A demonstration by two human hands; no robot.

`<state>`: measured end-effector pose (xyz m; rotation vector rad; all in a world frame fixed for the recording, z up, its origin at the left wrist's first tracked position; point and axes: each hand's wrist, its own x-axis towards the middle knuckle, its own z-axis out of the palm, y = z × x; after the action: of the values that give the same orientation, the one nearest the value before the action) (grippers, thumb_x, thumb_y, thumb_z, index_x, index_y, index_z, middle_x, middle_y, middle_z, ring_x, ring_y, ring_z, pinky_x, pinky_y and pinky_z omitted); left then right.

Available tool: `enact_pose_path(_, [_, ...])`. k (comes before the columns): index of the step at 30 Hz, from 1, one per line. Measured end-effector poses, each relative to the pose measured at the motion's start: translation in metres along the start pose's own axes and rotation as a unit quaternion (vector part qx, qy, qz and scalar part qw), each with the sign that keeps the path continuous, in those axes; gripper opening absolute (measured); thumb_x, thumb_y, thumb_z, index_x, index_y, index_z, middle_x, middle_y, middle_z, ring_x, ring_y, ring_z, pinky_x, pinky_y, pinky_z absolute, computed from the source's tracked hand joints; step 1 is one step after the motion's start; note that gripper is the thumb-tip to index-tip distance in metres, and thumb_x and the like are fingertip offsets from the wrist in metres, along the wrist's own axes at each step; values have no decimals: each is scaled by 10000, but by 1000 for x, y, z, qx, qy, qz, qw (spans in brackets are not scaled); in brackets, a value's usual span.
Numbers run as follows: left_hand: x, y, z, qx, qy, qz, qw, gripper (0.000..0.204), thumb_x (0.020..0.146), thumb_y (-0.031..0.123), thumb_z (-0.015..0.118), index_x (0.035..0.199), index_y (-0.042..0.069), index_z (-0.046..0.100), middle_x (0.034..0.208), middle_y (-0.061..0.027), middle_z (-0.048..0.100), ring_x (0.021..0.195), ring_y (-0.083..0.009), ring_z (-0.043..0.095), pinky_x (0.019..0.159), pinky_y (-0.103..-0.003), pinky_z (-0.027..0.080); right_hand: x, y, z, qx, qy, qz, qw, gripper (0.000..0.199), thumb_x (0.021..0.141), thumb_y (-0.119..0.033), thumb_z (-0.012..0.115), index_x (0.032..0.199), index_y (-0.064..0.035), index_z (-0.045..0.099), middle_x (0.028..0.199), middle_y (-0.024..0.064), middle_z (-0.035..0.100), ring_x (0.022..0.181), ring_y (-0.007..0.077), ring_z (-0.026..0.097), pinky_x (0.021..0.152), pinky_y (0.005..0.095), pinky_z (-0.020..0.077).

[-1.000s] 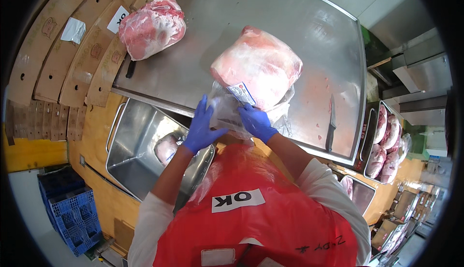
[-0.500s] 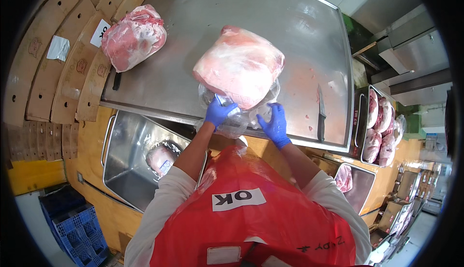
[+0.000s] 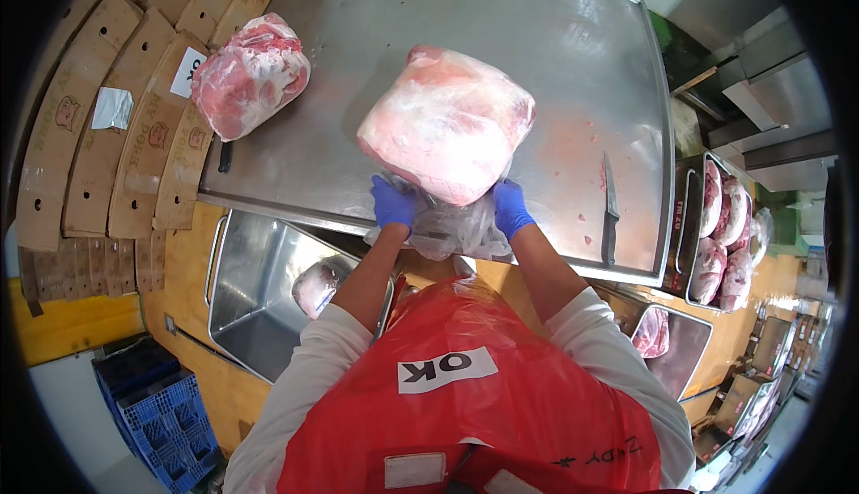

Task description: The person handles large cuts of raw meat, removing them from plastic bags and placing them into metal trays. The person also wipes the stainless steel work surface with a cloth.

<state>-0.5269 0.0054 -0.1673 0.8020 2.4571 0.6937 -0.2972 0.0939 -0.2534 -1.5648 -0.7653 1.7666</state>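
A large pale pink cut of meat [image 3: 447, 123] lies on the steel table, its near end resting at a crumpled clear plastic bag [image 3: 452, 228]. My left hand [image 3: 392, 202], in a blue glove, is closed on the bag's left side, close under the meat. On the bag's right side my right hand [image 3: 511, 209], also gloved in blue, is closed beside the meat's near right corner. The fingertips of both hands are partly hidden by the plastic and meat.
A second cut of meat [image 3: 250, 78] lies at the table's far left, beside stacked cardboard boxes [image 3: 94, 149]. A knife [image 3: 610, 212] rests at right. Below left stands a steel tub [image 3: 255, 293] holding a wrapped piece. Trays of meat [image 3: 723, 234] stand at right.
Both hands have moved to the bag's two sides and closed on it; the right hand's fingers were spread before. The small packet near my left hand no longer shows. The view has shifted slightly.
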Motion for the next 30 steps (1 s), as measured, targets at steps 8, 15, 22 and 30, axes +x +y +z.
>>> enact_pose_path(8, [23, -12, 7, -371, -328, -88, 864, 183, 931, 153, 677, 1042, 11, 650, 953, -61, 665, 838, -159, 632, 708, -311, 522, 3, 1, -11, 63, -112, -20, 992, 314, 980, -154, 551, 1191, 42, 675, 1061, 79, 707, 844, 177, 650, 779, 324, 535])
enact_pose_path(15, [19, -15, -47, -514, -435, 79, 735, 184, 947, 102, 623, 1098, 9, 671, 1012, -88, 691, 895, -176, 667, 852, -339, 550, -76, -98, -19, -3, -142, 13, 990, 281, 998, -209, 519, 1020, -15, 721, 766, 26, 638, 613, 134, 579, 556, 284, 475])
enact_pose_path(22, [-12, 175, -194, -488, -322, 159, 796, 193, 954, 109, 624, 1114, 15, 676, 967, -62, 706, 914, -170, 703, 843, -327, 569, -103, -238, 23, 109, -118, -89, 983, 226, 979, -194, 527, 880, -69, 688, 698, -7, 561, 554, 112, 495, 506, 268, 406])
enact_pose_path(30, [-68, -5, -243, -436, -274, 48, 856, 377, 921, 157, 663, 1260, 0, 611, 1011, -78, 700, 920, -211, 714, 844, -356, 583, -138, -172, -2, -81, -41, -202, 975, 176, 965, -167, 570, 898, -73, 703, 673, -24, 551, 554, 66, 452, 524, 241, 378])
